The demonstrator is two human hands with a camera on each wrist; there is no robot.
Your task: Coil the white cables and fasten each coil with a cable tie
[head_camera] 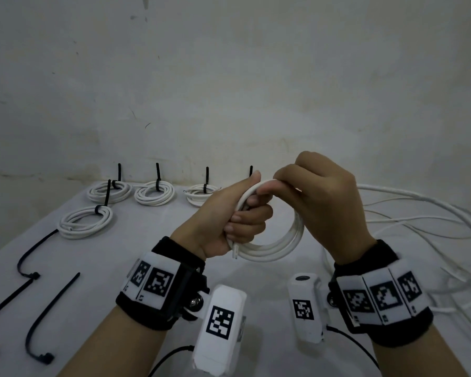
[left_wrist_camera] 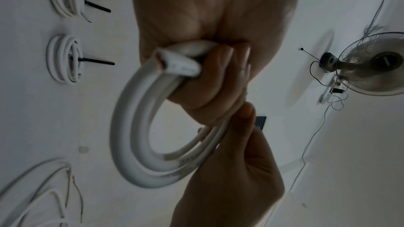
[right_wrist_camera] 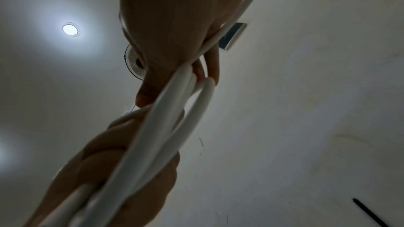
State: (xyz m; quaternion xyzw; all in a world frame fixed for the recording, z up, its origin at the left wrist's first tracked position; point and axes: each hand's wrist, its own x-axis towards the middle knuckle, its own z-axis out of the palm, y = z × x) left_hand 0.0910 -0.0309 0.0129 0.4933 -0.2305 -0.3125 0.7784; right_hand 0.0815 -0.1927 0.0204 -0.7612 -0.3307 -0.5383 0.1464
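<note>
Tied coils (head_camera: 86, 223) and loose black cable ties (head_camera: 53, 303) are lying left; tangled white cable (head_camera: 433, 213) is sprawling right. Left hand (head_camera: 229, 213) is clutching the smooth round coil (head_camera: 280, 246); right hand (head_camera: 324, 191) is pinching its top.

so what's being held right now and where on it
A white cable coil: left hand grips its left side near the cut end, right hand pinches the top.

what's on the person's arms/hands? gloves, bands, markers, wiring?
No gloves: both hands, left hand and right hand, are bare, with no sleeves showing. Each wrist wears a black strap carrying white panels printed with black square fiducial markers. A white boxy camera unit, also marker-tagged, hangs on a bracket under each wrist, each with a thin black cable trailing off.
</note>
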